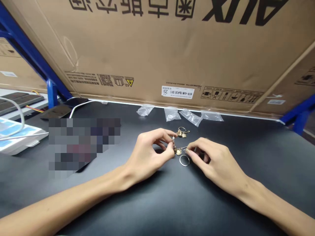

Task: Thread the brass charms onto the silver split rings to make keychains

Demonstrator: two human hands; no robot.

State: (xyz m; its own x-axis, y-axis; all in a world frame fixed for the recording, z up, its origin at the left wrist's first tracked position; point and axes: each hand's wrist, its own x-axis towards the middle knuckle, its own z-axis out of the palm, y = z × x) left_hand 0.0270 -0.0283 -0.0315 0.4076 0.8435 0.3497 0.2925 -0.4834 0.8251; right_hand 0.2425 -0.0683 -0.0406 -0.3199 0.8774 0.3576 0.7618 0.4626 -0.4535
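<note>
- While both hands meet above a black tabletop (pixel 172 206), the left hand (pixel 147 154) curls nearly shut, its thumb and forefinger pinching a small silver clasp (pixel 173 140).
- Right hand (pixel 211 160): half curled, with its fingertips (pixel 187 151) closed on a thin metal pin (pixel 184 149) that runs from a gold charm (pixel 178 151). The charm lies between the two hands; how firm the grip is cannot be told.
- Loose metal ring (pixel 184 160): flat on the tabletop, just below the charm and near the right fingertips.
- Keyring with gold charms (pixel 182 132): on the tabletop, just beyond the hands and not touching them.
- Four clear plastic bags (pixel 172 114): in a row near the far table edge.
- Cardboard box (pixel 157 49): tilted above the far edge, with printed markings and a white label (pixel 177 92), beside a blue metal frame (pixel 31 49).
- Far left: a white cable (pixel 83 108) and a white tray (pixel 14 137). A pixelated patch (pixel 83 147) hides part of the tabletop.
</note>
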